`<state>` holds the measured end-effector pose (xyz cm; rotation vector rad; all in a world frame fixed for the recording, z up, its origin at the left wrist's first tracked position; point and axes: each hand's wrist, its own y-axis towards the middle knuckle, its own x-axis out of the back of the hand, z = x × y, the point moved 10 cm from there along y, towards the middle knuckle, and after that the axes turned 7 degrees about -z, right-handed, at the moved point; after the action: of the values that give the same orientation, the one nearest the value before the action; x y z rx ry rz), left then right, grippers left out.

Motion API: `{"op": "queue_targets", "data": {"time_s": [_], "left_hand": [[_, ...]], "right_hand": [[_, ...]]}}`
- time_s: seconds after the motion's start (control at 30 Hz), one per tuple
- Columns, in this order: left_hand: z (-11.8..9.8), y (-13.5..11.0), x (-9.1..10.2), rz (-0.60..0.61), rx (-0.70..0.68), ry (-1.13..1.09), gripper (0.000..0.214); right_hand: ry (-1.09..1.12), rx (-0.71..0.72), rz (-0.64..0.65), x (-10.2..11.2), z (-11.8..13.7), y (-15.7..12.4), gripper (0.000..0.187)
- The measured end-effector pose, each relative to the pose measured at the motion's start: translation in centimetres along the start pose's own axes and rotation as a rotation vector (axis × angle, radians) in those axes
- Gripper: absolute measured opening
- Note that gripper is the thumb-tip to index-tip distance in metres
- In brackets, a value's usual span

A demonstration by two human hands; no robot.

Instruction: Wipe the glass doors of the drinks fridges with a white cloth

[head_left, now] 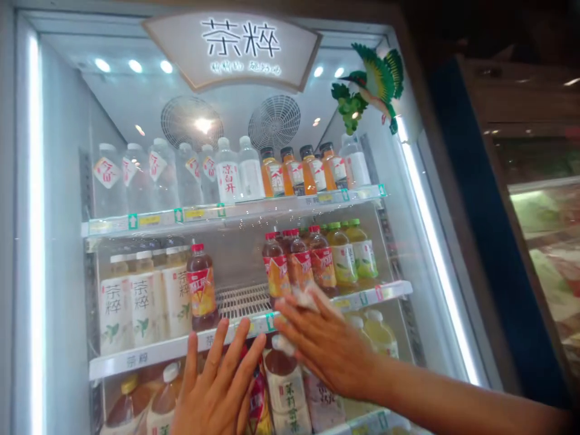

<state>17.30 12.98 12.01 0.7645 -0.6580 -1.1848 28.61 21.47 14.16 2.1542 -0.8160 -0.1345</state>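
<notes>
Head view: drinks fridge, its lit shelves seen through what looks like a glass door (240,257). Right hand (324,344) lies nearly flat, fingers together, pinning a white cloth (321,300) in front of the middle shelf's edge (190,339), with red-capped bottles (275,266) behind. Left hand (217,383) grasps nothing, fingers spread and raised, lower and to the left; whether its fingertips touch the pane I can't tell, glare and blur being what they are. Main risk, as I judge it: bare skin on glass leaving fresh prints, left fingers above all. Second: the cloth sits loosely bunched past the fingers, so a lighter press could let it slip or drop. Third: a wide, hard sweep up and right might catch the edge of the bird decal (374,87) and lift it. Reflections could also hide missed streaks.
</notes>
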Motion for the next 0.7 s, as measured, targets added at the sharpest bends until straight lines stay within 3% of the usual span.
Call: {"op": "queue_targets", "data": {"time_s": [0.1, 0.23, 0.3, 0.47, 0.53, 0.63, 0.7], "left_hand": [[3.0, -0.6, 1.2, -0.026, 0.015, 0.014, 0.066], [7.6, -0.7, 3.0, -0.053, 0.055, 0.008, 0.066], [10.0, -0.6, 3.9, -0.085, 0.093, 0.002, 0.065], [13.8, -1.1, 5.2, -0.145, 0.122, -0.016, 0.062], [14.7, -1.6, 5.2, -0.132, 0.143, -0.03, 0.062], [16.2, -2.3, 4.7, -0.053, 0.218, -0.076, 0.066], [16.7, -2.5, 4.6, -0.027, 0.236, -0.102, 0.067]], "right_hand": [[0.052, 0.234, 0.12, -1.4, 3.8, 2.0, 0.047], [-0.021, 0.03, 0.064, -2.0, 1.4, 7.7, 0.051], [-0.04, -0.012, 0.053, -2.6, 1.5, 9.9, 0.054], [0.046, 0.276, 0.143, -4.4, 6.4, 12.5, 0.051], [0.018, 0.209, 0.112, -4.5, 5.2, 14.5, 0.053], [-0.061, -0.008, 0.026, -4.1, 1.8, 17.1, 0.059], [-0.05, 0.0, 0.036, -4.3, 1.9, 17.5, 0.061]]}}
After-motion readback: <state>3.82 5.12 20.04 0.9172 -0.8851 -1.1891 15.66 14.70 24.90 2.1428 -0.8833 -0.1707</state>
